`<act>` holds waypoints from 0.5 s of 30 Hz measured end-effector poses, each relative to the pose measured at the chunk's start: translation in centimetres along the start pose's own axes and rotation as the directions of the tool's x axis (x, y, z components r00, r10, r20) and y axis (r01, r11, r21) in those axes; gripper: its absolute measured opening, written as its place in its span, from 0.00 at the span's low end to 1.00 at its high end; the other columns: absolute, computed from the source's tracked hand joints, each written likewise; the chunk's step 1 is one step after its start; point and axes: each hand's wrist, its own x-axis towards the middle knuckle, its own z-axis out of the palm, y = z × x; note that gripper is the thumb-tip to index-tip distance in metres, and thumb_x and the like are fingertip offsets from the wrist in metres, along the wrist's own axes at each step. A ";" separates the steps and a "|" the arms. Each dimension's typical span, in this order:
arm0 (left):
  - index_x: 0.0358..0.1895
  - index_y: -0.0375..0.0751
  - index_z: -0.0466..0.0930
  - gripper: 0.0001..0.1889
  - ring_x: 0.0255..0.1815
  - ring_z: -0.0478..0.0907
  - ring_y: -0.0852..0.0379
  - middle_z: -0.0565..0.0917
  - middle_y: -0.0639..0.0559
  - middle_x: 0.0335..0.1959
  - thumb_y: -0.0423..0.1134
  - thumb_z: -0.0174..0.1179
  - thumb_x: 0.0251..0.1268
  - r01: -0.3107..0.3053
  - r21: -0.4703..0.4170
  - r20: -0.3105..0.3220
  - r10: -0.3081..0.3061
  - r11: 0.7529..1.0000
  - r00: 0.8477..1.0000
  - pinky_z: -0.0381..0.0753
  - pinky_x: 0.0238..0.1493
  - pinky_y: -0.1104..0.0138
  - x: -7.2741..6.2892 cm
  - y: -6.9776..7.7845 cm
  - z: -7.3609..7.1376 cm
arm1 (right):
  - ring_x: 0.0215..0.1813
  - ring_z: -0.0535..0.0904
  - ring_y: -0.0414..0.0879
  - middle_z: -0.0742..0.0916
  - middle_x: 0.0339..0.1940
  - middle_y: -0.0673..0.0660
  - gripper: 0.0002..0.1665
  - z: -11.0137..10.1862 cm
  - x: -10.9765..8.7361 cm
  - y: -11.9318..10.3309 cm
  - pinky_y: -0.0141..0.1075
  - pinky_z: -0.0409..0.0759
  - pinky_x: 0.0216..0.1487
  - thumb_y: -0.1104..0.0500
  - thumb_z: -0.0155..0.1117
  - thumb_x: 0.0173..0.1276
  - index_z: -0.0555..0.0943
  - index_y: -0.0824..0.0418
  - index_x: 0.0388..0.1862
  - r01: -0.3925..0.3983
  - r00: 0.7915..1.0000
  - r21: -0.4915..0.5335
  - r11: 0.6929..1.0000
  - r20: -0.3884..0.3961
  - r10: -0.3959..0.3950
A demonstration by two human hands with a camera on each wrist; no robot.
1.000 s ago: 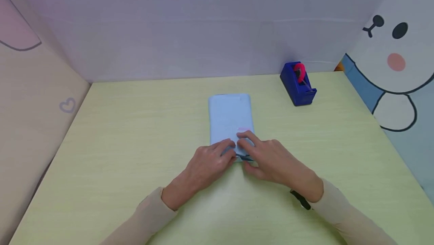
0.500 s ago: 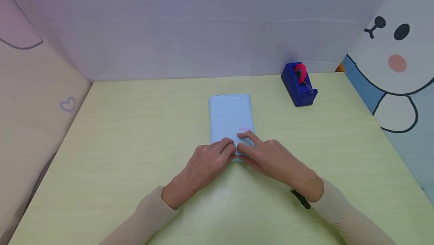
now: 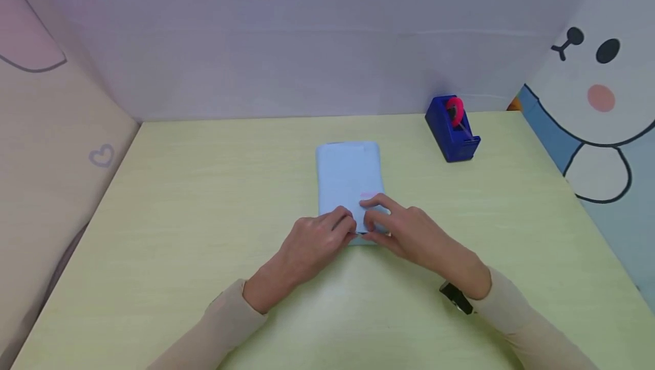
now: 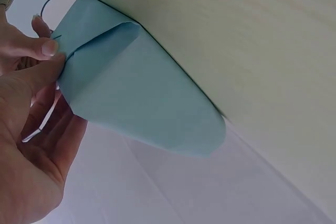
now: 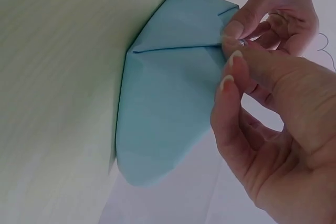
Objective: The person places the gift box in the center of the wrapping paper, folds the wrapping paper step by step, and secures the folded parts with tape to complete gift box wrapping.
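Note:
A flat parcel wrapped in light blue paper (image 3: 348, 174) lies on the table, its near end toward the person. My left hand (image 3: 319, 239) pinches the folded paper at that end, fingers on top and thumb against the end face. My right hand (image 3: 411, 233) holds the same edge just to the right, its thumb close to the left thumb and its index finger raised over the top. Both wrist views show the end face of the blue parcel (image 4: 142, 90) with slanting folds, and the right wrist view shows a creased flap (image 5: 184, 30) meeting the fingertips.
A blue tape dispenser (image 3: 452, 134) with a pink-cored roll stands at the back right of the pale table (image 3: 215, 188). A small pink mark (image 3: 369, 194) shows on the parcel's top. Walls with printed drawings border the table's back and sides.
The dark gap at the parcel's near end has narrowed as the paper was drawn together. My right thumb has moved up to the paper edge, and the right fingers have shifted slightly. The parcel stays put.

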 end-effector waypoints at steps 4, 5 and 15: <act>0.33 0.42 0.79 0.11 0.19 0.71 0.63 0.78 0.53 0.31 0.38 0.74 0.62 0.000 0.008 0.007 0.000 1.000 1.000 0.67 0.14 0.73 0.0 0.0 0.0 | 0.15 0.55 0.31 0.84 0.59 0.55 0.15 0.2 0.0 -0.1 0.27 0.58 0.17 0.56 0.80 0.62 0.79 0.54 0.37 -0.019 1.000 -0.008 1.000 -0.003 0.019; 0.33 0.42 0.79 0.11 0.18 0.70 0.63 0.77 0.53 0.31 0.39 0.75 0.62 0.000 0.008 0.005 0.000 1.000 1.000 0.67 0.14 0.73 0.0 0.0 0.0 | 0.14 0.55 0.31 0.84 0.59 0.55 0.16 0.3 0.0 -0.1 0.27 0.57 0.18 0.56 0.80 0.61 0.78 0.55 0.37 -0.016 1.000 -0.020 1.000 -0.007 0.016; 0.42 0.40 0.78 0.10 0.35 0.80 0.57 0.80 0.50 0.38 0.32 0.70 0.61 -0.029 0.042 0.063 0.026 0.999 0.998 0.78 0.24 0.71 0.1 0.1 -0.4 | 0.13 0.58 0.34 0.84 0.57 0.57 0.17 0.6 0.1 -0.2 0.26 0.57 0.17 0.57 0.82 0.59 0.79 0.57 0.36 0.008 0.999 -0.069 0.998 -0.039 -0.010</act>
